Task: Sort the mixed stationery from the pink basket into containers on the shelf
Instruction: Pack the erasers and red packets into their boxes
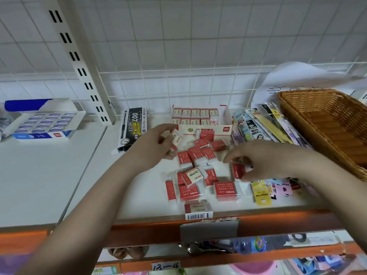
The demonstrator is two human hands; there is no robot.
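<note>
Left hand holds an eraser; right hand pinches another eraser.

Wire grid behind — water bottle on the lower shelf.

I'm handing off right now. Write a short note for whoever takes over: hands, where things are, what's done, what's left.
Left hand grips one red eraser in front of the eraser box.
Right hand pinches another eraser on the shelf.
Done: box at the back partly filled with rows of erasers.
Left: about a dozen loose erasers on the shelf, one at the front edge; the held ones to box.
</note>
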